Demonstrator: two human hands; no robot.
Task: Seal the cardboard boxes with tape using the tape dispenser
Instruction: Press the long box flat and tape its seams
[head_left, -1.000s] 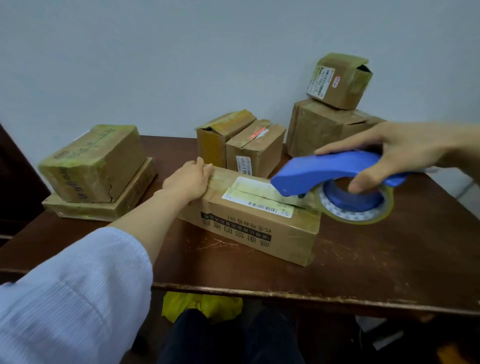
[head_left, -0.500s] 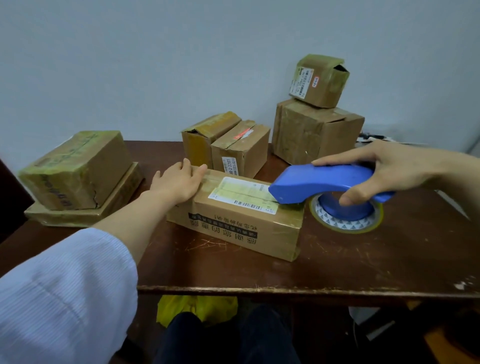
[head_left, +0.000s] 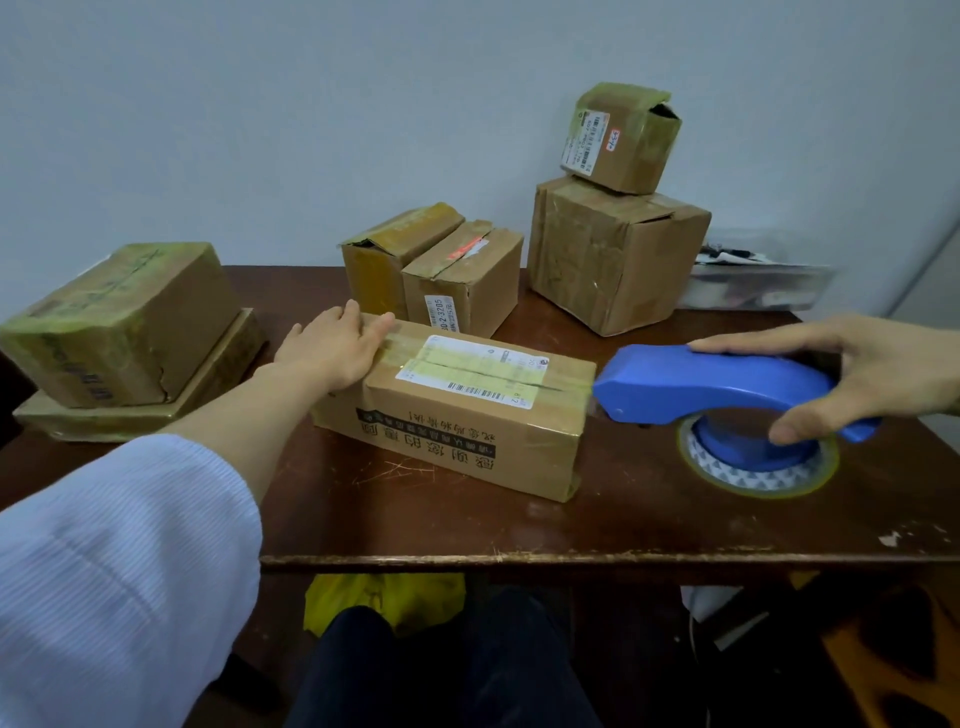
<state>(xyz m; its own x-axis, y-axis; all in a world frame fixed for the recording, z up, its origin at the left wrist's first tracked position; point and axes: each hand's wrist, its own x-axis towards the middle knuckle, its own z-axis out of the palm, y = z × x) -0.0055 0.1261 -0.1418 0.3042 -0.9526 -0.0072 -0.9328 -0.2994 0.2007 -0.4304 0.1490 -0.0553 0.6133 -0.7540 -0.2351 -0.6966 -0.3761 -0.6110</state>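
A long cardboard box (head_left: 467, 441) with black print and a white label lies in the middle of the brown table (head_left: 649, 525). A strip of clear tape runs along its top seam. My left hand (head_left: 335, 351) presses flat on the box's left end, fingers straight. My right hand (head_left: 852, 374) grips the blue tape dispenser (head_left: 711, 387), whose nose sits at the box's right end. The tape roll (head_left: 758, 470) hangs under the handle, close to the table top.
Two small boxes (head_left: 436, 265) stand behind the long box. A larger box (head_left: 618, 254) with a small open one (head_left: 621, 137) on top is at the back right. Two stacked boxes (head_left: 114, 327) sit far left. A silvery packet (head_left: 753, 283) lies at the back right.
The dispenser has travelled right along the box top, from the label to the right end, laying tape. My left hand stayed on the left end.
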